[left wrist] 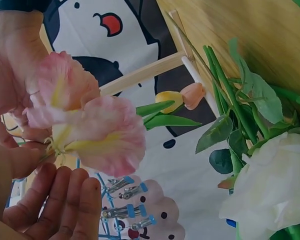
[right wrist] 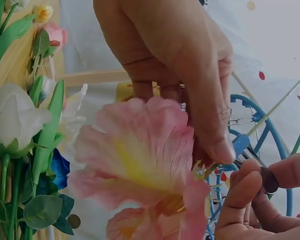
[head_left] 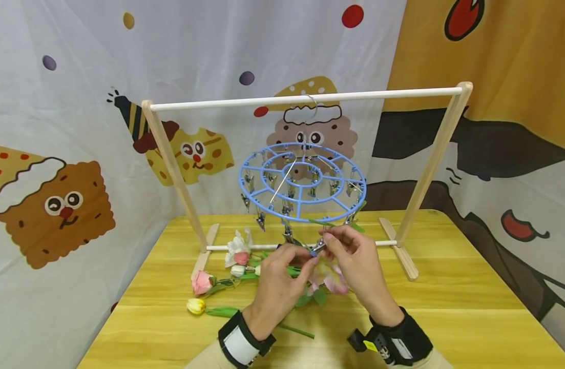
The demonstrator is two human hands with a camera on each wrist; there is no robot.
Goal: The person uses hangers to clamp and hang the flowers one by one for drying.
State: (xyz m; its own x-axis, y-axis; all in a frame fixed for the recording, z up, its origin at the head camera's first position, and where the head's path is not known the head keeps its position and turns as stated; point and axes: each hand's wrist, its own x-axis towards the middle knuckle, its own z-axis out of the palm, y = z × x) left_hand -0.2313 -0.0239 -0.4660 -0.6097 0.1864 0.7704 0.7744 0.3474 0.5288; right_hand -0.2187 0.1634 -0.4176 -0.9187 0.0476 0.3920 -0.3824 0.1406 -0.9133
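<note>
My left hand [head_left: 279, 279] pinches the stem of a pink flower [right wrist: 140, 155] just below its bloom, with the bloom hanging under the fingers. In my right hand [head_left: 358, 261] a metal clip [head_left: 318, 247] with blue tips is pinched between thumb and finger. The clip's blue tips [right wrist: 241, 144] meet the left thumb and the stem; whether they grip the stem is hidden by the fingers. Above both hands hangs a round blue clip hanger [head_left: 300, 209], ringed with several metal clips.
A wooden rack [head_left: 305, 99] bears the hanger by its hook. Artificial flowers lie on the table [head_left: 462, 307]: a pink rose [head_left: 202, 283], a yellow tulip [head_left: 196, 306], a white flower [head_left: 237, 248] and a white rose [left wrist: 275, 175]. A peach-and-yellow tulip pair [left wrist: 180, 97] hangs at the hanger's right.
</note>
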